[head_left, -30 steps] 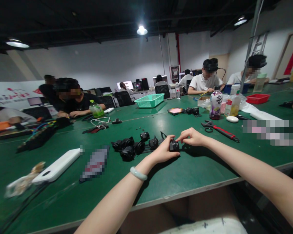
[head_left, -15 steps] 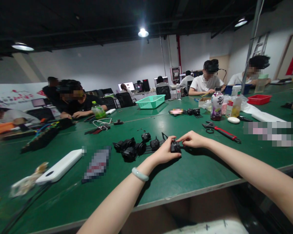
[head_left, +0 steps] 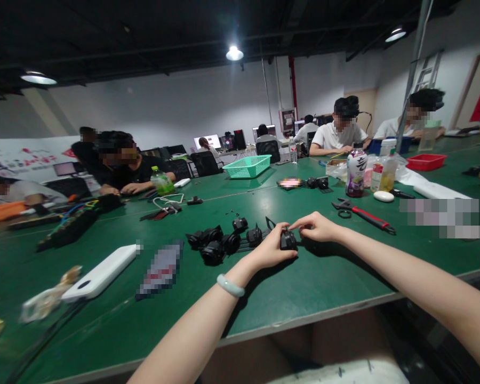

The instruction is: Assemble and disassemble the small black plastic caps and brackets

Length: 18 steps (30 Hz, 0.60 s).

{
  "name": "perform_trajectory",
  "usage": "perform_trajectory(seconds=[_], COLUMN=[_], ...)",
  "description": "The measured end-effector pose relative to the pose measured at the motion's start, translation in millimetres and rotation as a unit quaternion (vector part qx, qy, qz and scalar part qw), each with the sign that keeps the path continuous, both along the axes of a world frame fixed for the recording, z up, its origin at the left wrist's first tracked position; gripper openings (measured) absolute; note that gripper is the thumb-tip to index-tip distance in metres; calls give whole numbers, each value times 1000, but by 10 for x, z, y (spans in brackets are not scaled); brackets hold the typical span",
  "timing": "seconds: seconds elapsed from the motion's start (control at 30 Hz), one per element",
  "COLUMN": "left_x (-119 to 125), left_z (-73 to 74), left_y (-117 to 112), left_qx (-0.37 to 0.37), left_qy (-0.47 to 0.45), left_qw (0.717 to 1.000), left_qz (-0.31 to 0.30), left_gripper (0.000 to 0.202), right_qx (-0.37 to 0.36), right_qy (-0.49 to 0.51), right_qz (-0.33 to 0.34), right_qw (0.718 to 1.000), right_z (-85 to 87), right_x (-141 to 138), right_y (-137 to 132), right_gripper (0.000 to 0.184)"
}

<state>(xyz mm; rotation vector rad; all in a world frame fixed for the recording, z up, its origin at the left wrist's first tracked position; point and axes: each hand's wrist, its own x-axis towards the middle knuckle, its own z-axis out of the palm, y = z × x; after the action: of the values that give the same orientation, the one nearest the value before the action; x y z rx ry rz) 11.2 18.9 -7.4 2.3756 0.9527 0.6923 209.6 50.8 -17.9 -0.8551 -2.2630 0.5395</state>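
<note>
So the black part (head_left: 288, 241) is gripped in the left hand (head_left: 271, 249), low over the desk (head_left: 336, 277) and well in from its near edge. Whether it's actually rested on the surface can't be told. The left fingers are wrapped snugly round it; on the right hand (head_left: 315, 226) one finger is poked out at the part and the rest are curled. Contact there can't be confirmed, nor whether anything tiny is pinched.

Main worry, arguably: if it's pressed off-centre while held from one side, it could get twisted out of the grip. The pile (head_left: 213, 253) is heaped just beside, toward the left edge, so pieces could easily be snagged or mixed up by a careless wrist. The loose bits (head_left: 232, 214) farther toward the far edge are small enough to be swept off and lost.

Materials-wise, matte black plastic is suggested, chunky and rounded, with thin strips stuck out. The desk is finished in smooth, slightly shiny green with scuffs. The wrench (head_left: 368, 220) is dark-headed, its handle red and black.
</note>
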Motion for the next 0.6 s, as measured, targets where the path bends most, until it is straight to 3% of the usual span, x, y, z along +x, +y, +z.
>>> perform_trajectory(seconds=[0.2, 0.6], left_x=[2, -10], left_z=[-14, -32], left_y=[6, 17], left_qx=[-6, -3], left_qy=[-2, 2], left_qw=[1000, 1000], left_qz=[4, 6], left_gripper=[67, 68], right_qx=[-2, -33], right_qy=[30, 32], right_qz=[26, 4], right_qw=[999, 999], right_z=[4, 16], right_x=[-6, -24], right_y=[-17, -28], right_gripper=[35, 36])
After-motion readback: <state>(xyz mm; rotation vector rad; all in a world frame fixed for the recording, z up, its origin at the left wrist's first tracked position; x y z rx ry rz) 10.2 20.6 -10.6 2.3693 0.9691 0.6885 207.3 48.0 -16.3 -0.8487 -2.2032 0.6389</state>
